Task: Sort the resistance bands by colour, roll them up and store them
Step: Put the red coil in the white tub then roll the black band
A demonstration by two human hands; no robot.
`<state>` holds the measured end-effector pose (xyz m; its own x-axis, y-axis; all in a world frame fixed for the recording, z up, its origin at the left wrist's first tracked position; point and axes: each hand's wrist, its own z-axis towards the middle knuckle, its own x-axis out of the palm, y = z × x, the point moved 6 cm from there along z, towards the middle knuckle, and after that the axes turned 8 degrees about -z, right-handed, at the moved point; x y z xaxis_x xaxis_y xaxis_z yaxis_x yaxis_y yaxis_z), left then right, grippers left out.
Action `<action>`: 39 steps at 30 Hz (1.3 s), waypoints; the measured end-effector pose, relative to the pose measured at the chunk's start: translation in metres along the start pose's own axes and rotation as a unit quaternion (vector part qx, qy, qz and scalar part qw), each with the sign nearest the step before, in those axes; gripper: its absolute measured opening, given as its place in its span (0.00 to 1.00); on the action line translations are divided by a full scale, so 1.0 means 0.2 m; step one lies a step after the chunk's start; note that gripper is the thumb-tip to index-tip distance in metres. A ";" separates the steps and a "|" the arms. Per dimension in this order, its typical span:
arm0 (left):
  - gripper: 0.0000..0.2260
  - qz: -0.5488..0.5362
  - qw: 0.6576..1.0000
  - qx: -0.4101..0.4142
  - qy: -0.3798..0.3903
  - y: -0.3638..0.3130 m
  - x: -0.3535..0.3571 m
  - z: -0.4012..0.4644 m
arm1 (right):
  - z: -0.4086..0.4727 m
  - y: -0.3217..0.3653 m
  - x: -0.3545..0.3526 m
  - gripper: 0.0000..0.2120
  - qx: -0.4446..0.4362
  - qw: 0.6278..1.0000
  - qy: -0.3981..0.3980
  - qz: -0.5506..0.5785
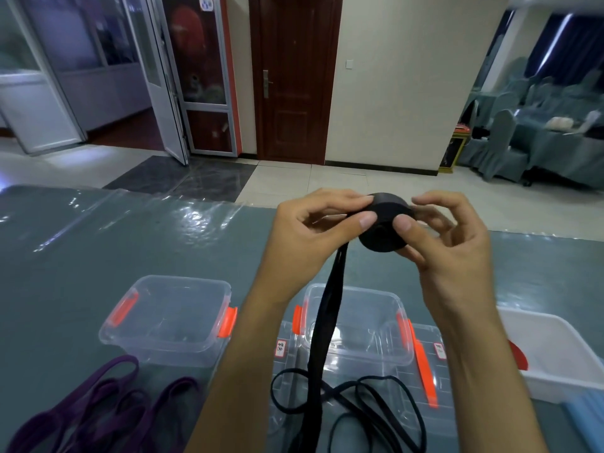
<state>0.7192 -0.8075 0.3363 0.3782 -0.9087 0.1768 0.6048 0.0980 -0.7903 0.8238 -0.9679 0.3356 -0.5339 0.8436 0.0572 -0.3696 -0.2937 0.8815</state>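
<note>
Both hands are raised over the table and hold a partly rolled black resistance band (385,223). My left hand (307,233) pinches the roll's left side with thumb and forefinger. My right hand (447,243) grips its right side. The unrolled tail of the black band (327,322) hangs down to the table in front of me. More black bands (369,407) lie in loose loops on the clear lids near the front edge. Purple bands (98,403) lie in a pile at the front left.
Two clear plastic boxes with orange latches stand open on the grey-green table: one at the left (170,315), one at the centre (356,325) behind the hanging tail. A white tray (562,361) sits at the right. Clear plastic sheeting (130,214) covers the table's far part.
</note>
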 end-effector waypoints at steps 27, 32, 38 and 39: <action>0.15 0.033 0.999 -0.001 0.037 -0.05 -0.04 -0.02 | -0.03 0.00 0.09 0.17 -0.007 0.999 0.019 0.033; 0.09 0.013 0.999 -0.016 -0.033 -0.03 -0.09 -0.04 | -0.04 0.02 0.09 0.11 -0.028 0.998 0.024 -0.048; 0.11 0.031 0.998 -0.044 0.022 -0.04 -0.11 -0.04 | -0.06 0.01 0.09 0.07 -0.048 0.998 0.005 -0.027; 0.11 0.042 0.998 -0.036 0.018 -0.05 -0.12 -0.05 | -0.06 -0.01 0.09 0.09 -0.022 0.999 0.031 -0.016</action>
<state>0.6968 -0.7900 0.3350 0.3998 -0.9123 0.0885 0.5190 0.1457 -0.8423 0.8056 -0.9568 0.3302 -0.5667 0.8239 -0.0019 -0.4200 -0.2869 0.8610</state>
